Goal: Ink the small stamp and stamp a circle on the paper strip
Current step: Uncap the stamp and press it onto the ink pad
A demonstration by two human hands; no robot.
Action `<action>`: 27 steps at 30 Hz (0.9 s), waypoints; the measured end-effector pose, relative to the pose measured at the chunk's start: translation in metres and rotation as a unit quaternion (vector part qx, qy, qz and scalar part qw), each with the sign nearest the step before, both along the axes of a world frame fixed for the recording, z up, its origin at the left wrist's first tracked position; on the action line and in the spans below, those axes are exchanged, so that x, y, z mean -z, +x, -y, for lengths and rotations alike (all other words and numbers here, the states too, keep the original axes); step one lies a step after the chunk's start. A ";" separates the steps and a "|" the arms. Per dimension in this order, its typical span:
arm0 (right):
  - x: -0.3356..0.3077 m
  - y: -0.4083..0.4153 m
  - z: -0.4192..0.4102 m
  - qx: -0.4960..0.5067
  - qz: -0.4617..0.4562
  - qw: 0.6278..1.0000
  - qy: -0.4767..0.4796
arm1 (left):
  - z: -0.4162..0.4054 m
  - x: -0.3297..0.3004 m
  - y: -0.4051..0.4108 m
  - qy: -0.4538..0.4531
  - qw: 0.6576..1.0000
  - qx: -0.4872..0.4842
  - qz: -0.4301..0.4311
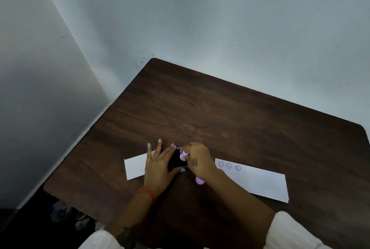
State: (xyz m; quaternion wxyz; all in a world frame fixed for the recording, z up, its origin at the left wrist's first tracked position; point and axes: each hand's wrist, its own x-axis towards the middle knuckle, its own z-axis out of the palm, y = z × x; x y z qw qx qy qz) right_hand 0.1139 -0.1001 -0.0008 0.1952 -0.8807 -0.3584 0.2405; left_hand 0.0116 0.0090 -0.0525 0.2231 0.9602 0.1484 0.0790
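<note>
A dark ink pad (175,160) with a purple rim lies on the brown table (220,112). My left hand (160,165) rests flat on its left side, thumb along its near edge. My right hand (198,160) pinches a small lilac stamp (183,155) and holds it down on the pad. A white paper strip (258,180) lies to the right; three purple circles (228,165) mark its left end.
A second white paper piece (135,166) lies left of the pad, partly under my left hand. Another lilac stamp piece (199,180) lies on the table below my right wrist. Grey walls meet at the table's far-left corner.
</note>
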 end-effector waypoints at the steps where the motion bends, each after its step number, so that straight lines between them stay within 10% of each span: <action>1: -0.002 0.000 0.001 0.037 -0.014 0.999 0.019 | 0.000 0.000 0.000 0.001 1.000 -0.001 0.002; 12: 0.011 -0.023 -0.001 -0.158 0.192 0.966 -0.064 | 0.000 -0.004 0.001 0.003 1.000 0.002 -0.014; 27: 0.009 -0.012 0.000 -0.104 0.166 0.980 -0.029 | 0.000 0.000 0.001 0.001 1.000 -0.001 0.000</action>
